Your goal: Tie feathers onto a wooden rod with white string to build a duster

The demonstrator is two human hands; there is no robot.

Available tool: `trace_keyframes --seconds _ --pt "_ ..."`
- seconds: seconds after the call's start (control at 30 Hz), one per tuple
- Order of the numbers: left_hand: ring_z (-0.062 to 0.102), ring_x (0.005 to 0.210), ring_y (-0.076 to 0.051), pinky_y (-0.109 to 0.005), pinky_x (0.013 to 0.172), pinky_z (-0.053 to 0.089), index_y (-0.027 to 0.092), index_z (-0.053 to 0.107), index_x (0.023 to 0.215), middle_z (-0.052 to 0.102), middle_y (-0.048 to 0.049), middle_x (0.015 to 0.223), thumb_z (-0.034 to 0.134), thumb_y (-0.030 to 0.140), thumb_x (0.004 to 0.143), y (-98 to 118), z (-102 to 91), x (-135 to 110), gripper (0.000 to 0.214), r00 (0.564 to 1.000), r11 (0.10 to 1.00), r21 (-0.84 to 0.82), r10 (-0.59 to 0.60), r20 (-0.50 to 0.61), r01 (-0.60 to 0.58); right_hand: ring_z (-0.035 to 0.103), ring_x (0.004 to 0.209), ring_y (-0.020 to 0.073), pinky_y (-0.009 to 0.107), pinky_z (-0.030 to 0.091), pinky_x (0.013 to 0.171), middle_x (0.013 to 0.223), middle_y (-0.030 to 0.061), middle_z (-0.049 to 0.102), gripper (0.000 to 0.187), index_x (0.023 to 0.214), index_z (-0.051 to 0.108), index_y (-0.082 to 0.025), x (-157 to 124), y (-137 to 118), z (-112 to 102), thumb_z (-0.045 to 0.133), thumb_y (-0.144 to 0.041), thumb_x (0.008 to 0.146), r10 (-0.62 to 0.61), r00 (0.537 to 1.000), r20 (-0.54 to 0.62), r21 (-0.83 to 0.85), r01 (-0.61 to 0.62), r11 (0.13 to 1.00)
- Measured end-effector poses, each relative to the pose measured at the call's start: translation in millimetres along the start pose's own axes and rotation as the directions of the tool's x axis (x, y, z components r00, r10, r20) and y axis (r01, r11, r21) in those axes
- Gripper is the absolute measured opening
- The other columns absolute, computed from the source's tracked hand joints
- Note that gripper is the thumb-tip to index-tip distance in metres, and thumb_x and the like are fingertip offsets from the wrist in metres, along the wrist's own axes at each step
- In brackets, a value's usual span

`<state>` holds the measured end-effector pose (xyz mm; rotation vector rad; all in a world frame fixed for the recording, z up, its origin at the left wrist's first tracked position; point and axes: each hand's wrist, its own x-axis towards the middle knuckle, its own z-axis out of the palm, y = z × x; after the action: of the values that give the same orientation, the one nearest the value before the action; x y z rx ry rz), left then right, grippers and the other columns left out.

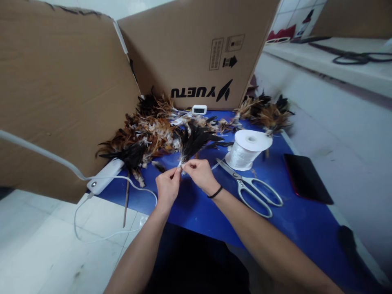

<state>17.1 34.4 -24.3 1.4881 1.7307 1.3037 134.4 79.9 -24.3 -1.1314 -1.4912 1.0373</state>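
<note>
Over the blue table (196, 208), my left hand (167, 187) and my right hand (200, 173) meet at the white-wrapped base of a small bundle of black feathers (194, 141). Both hands pinch that base with closed fingers, and the feathers fan upward and away from me. A black band circles my right wrist. A spool of white thread (248, 149) stands just right of my right hand, and a thin strand runs from it toward the bundle. White-handled scissors (249, 185) lie shut on the table beside my right forearm.
A heap of brown, black and white feathers (147, 134) fills the back left of the table; more feather bundles (266, 112) lie back right. Cardboard walls (61, 94) enclose the back and left. A white power bank (105, 175), thin stick (126, 202), dark phone (306, 177) and small digital display (199, 109) lie around.
</note>
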Motion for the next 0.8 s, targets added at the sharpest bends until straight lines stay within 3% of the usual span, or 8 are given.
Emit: trace_keyframes --seconds 0.13,0.27,0.43,0.6,0.73,0.8 --pt "0.048 0.055 -0.012 -0.023 0.058 0.033 0.017 0.067 0.066 0.057 -0.0014 0.057 0.048 0.037 0.084 8 2.2 -6 0.033 0.98 0.97 0.16 0.194 -0.05 -0.184 0.042 0.047 0.0082 0.022 0.033 0.048 0.047 -0.0027 0.052 0.026 0.055 0.064 -0.014 0 -2 0 0.059 -0.034 0.071 0.025 0.999 -0.026 0.02 -0.024 1.0" --pt "0.05 0.06 -0.013 -0.024 0.063 0.034 0.017 0.065 0.067 0.059 -0.0041 0.064 0.045 0.033 0.086 14 4.8 -10 0.031 0.966 0.952 0.194 0.251 -0.056 -0.236 0.044 0.048 0.0082 0.021 0.036 0.049 0.049 -0.0012 0.055 0.026 0.051 0.061 -0.013 0 -6 1 0.063 -0.035 0.066 0.106 0.992 -0.061 0.145 -0.097 0.985" --pt "0.051 0.054 -0.012 -0.022 0.054 0.038 0.017 0.065 0.078 0.058 -0.0023 0.06 0.048 0.04 0.083 14 4.5 -10 0.029 0.997 0.997 0.033 0.072 0.023 -0.073 0.048 0.049 0.0089 0.022 0.041 0.05 0.05 0.0006 0.059 0.023 0.049 0.059 -0.014 -1 -12 1 0.064 -0.03 0.064 0.141 0.988 -0.059 0.231 -0.124 0.965" --pt "0.055 0.056 -0.012 -0.022 0.051 0.044 0.018 0.055 0.11 0.062 -0.0026 0.075 0.054 0.042 0.08 14 5.9 -4 0.039 0.987 0.953 -0.288 -0.051 0.149 0.093 0.047 0.044 0.0086 0.021 0.037 0.042 0.049 -0.0003 0.057 0.022 0.049 0.057 -0.014 -3 -15 1 0.065 -0.029 0.063 0.155 0.988 -0.028 0.286 -0.141 0.948" --pt "0.047 0.052 -0.008 -0.018 0.045 0.034 0.015 0.061 0.1 0.053 0.0003 0.064 0.057 0.042 0.079 19 3.6 3 0.035 0.939 0.869 -0.45 -0.043 0.342 0.204 0.045 0.039 0.0084 0.021 0.035 0.039 0.045 -0.0016 0.054 0.023 0.05 0.057 -0.015 -3 -16 0 0.064 -0.031 0.065 0.153 0.988 0.018 0.291 -0.152 0.945" --pt "0.04 0.049 -0.005 -0.017 0.042 0.026 0.014 0.062 0.092 0.047 0.0026 0.06 0.06 0.042 0.076 20 2.5 5 0.032 0.929 0.835 -0.495 -0.05 0.368 0.241 0.048 0.043 0.009 0.021 0.038 0.043 0.047 -0.001 0.056 0.022 0.051 0.059 -0.014 -2 -15 -1 0.063 -0.03 0.066 0.118 0.993 0.016 0.249 -0.118 0.961"
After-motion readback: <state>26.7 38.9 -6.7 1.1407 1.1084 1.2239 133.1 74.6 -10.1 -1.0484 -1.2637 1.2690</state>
